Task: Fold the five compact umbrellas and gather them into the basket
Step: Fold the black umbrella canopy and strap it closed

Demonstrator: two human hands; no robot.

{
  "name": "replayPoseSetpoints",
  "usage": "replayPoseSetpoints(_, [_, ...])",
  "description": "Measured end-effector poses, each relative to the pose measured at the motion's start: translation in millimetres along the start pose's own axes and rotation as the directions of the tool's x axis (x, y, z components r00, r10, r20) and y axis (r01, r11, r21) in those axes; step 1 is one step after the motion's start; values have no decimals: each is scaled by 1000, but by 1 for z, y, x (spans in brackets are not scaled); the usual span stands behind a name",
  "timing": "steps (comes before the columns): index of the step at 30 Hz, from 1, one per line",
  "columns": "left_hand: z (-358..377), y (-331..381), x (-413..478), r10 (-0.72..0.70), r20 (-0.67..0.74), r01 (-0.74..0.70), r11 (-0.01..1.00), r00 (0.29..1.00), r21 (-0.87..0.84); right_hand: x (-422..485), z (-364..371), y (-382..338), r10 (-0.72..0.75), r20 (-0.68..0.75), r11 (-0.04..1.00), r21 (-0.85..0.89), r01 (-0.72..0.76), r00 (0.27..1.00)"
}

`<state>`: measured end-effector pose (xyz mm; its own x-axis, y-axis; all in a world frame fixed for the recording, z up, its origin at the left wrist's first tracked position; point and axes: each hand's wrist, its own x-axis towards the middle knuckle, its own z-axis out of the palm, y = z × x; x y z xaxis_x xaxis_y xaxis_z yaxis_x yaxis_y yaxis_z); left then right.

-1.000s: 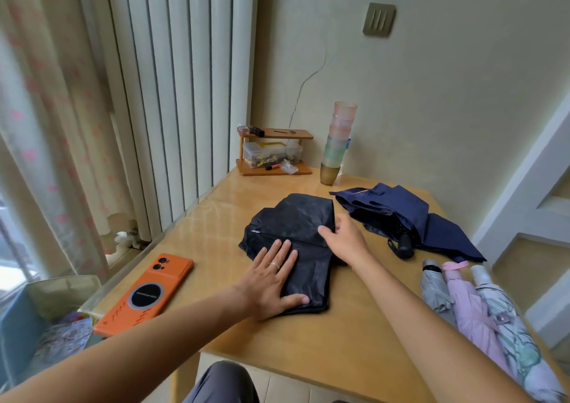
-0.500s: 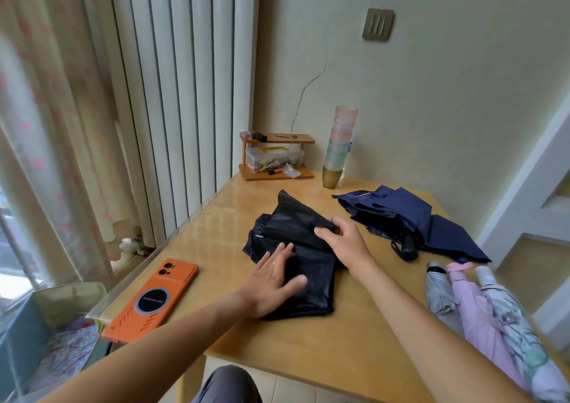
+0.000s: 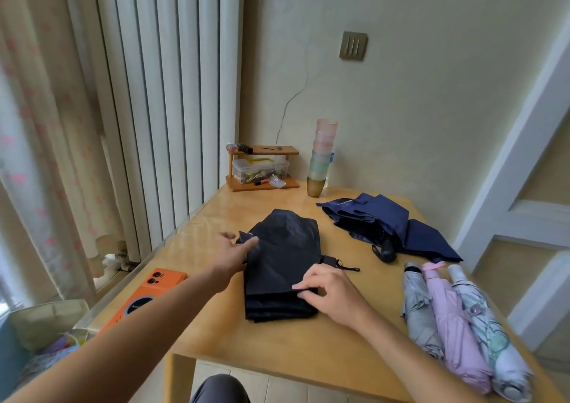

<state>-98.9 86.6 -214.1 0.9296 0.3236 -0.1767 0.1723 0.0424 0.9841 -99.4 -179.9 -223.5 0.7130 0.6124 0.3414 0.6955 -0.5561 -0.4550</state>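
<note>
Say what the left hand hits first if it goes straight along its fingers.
The black umbrella: the left hand sits at its left edge, fingers aimed right and away across the cloth. Whether they touch it yet is unclear.

With the black umbrella (image 3: 282,264) as clock centre: blocked at 2 o'clock by the loose navy umbrella (image 3: 385,227), at 4 o'clock by three folded umbrellas (image 3: 447,319) lying side by side, at 8 o'clock by an orange phone (image 3: 148,294). Crowded at 12 o'clock, along the far edge, by a small rack (image 3: 262,168) and stacked cups (image 3: 322,159). Open at 6 o'clock over bare table (image 3: 277,350), and at 10 o'clock toward the blinds (image 3: 172,94).
</note>
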Motion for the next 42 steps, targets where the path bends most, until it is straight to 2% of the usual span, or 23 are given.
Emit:
replayPoseSetpoints(6, [9,7,0,34,-77,-27,996,996,88,-6,0,-7,-77,8,991,-106,77,997])
replayPoseSetpoints(11, [14,1,1,78,-132,-54,982,988,180,-11,4,-7,-104,115,981,-152,121,988])
replayPoseSetpoints(14, [21,0,-3,190,-208,-108,931,960,349,-10,4,-7,-95,123,984,-136,112,988])
replayPoseSetpoints(15, [24,1,-6,275,-254,-128,870,927,476,-10,4,-7,-88,131,986,-129,105,988])
replayPoseSetpoints(16, [28,3,-11,391,-275,-146,767,878,624,-9,4,-6,-82,137,987,-125,99,987])
replayPoseSetpoints(17, [31,5,-16,515,-233,-175,625,825,761,-9,3,-6,-78,145,988,-123,96,986])
replayPoseSetpoints(19, [39,7,-23,686,45,-338,300,726,892,-9,3,-7,-75,163,988,-123,95,984])
replayPoseSetpoints(21, [45,2,-23,661,381,-535,36,647,844,-9,2,-8,-66,180,989,-120,88,982])
replayPoseSetpoints(23, [49,-8,-21,538,593,-674,-62,599,736,-7,1,-9,-52,182,991,-114,73,982])
replayPoseSetpoints(25, [49,-21,-19,414,689,-727,-88,595,681,-6,0,-9,-40,183,993,-104,59,982])
replayPoseSetpoints(27, [48,-35,-17,323,701,-712,-106,636,694,-4,-1,-10,-27,185,995,-90,45,982])
replayPoseSetpoints(31, [45,-48,-17,256,694,-701,-77,673,709,3,-3,-9,-3,180,998,-56,13,984])
replayPoseSetpoints(33, [46,-50,-15,247,692,-698,-77,679,712,12,-2,-3,19,56,1000,-17,-18,998])
replayPoseSetpoints(35, [46,-50,-15,245,691,-698,-72,680,713,26,1,10,87,-145,996,6,-87,986])
replayPoseSetpoints(37, [46,-50,-15,239,692,-697,-74,682,713,43,3,21,223,-261,975,33,-222,939])
replayPoseSetpoints(40, [46,-51,-16,248,689,-697,-69,681,714,69,2,33,571,-199,820,175,-545,796])
replayPoseSetpoints(42, [46,-51,-16,258,686,-697,-64,680,715,85,1,37,699,-167,715,213,-666,696])
